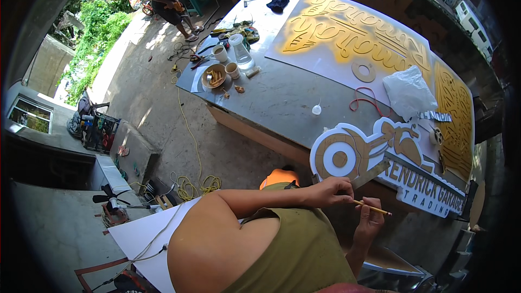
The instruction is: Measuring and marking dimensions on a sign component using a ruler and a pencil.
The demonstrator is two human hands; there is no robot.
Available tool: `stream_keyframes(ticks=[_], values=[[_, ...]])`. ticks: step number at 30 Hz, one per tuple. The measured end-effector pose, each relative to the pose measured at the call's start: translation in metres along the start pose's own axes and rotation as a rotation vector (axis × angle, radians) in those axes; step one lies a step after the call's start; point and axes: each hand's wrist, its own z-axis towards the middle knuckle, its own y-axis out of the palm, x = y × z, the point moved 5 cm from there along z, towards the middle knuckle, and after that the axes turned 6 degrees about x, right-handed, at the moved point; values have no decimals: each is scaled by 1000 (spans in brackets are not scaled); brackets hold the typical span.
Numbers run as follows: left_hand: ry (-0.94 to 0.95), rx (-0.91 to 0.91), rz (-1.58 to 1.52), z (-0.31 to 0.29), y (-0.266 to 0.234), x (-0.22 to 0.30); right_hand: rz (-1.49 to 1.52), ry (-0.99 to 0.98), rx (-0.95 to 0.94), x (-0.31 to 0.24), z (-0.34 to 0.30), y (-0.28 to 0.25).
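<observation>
My left hand is closed at the lower end of a flat, dull metal ruler. The ruler slants up across the front of a white-edged cut-out sign with a motorbike shape and dark raised letters. Just to the right, my right hand grips a yellow pencil between thumb and fingers. Its eraser end points right and its other end reaches the left fingertips. The sign leans over the near edge of the workbench. Brown backing shows in its round wheel.
A large white panel with yellow-sprayed lettering covers the bench's far side. Near me are a plastic bag, a red cord and a small white bottle. Mugs and a bowl stand left. A person bends over beyond.
</observation>
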Motion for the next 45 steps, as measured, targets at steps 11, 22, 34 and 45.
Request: stream_keyframes(ticks=[11, 22, 34, 45], values=[[14, -111, -57, 9, 0, 1, -55, 4, 129, -13, -13, 5], [-150, -204, -110, 20, -19, 2, 42, -18, 351, -29, -23, 12], [-258, -352, -202, 48, 47, 7, -151, 169, 445, 12, -69, -32], [-211, -337, -89, 90, 170, 19, -147, 266, 395, 63, -81, -165]])
